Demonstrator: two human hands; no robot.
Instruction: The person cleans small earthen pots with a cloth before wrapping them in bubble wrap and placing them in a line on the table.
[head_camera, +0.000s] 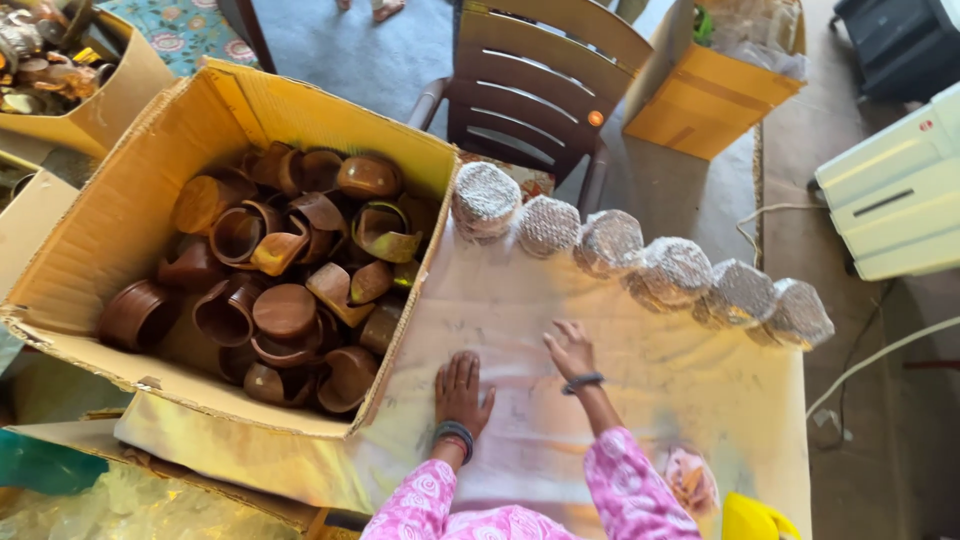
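Pressing both palms flat on the shiny sheet (640, 330), you're gripping nothing: left hand (461, 392) and right hand (572, 350) lie open. Foil-wrapped bundles (640, 262) are sitting ahead in a row, nearer your right hand.

Both forearms reach forward in pink patterned sleeves, each wrist wearing a dark band. The left hand (461, 394) lies flat, palm down, fingers (466, 366) together. The right hand (572, 350) rests just beside it, fingers spread, empty.

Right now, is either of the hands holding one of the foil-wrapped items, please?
No, the left hand and right hand lie flat on the shiny sheet.
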